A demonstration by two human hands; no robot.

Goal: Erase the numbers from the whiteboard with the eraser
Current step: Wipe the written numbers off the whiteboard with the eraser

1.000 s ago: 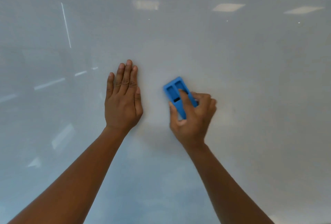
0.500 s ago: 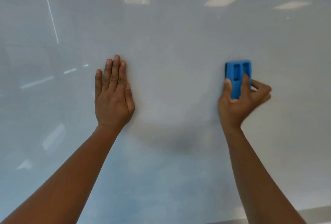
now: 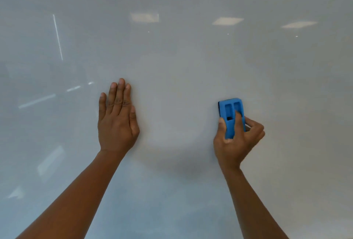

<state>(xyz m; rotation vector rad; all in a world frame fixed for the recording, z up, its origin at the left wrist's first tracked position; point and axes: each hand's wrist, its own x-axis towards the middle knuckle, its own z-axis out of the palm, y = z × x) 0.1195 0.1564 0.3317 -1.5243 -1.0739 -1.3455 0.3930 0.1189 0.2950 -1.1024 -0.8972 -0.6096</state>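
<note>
Reflected ceiling light panels (image 3: 227, 21) and pale streaks (image 3: 57, 36) glint above.

Right hand (image 3: 236, 139) grips blue eraser (image 3: 232, 113) against whiteboard (image 3: 181, 57); left hand (image 3: 116, 122) flat on board.

A: Anything readable on your whiteboard (image 3: 181, 57)?

B: Nope, you've got no numbers, words or marks legible on it, just glare from ceiling lights.

A: What about the eraser (image 3: 232, 112) you're holding?

B: Plain blue, no brand or label I can make out on it.
</note>
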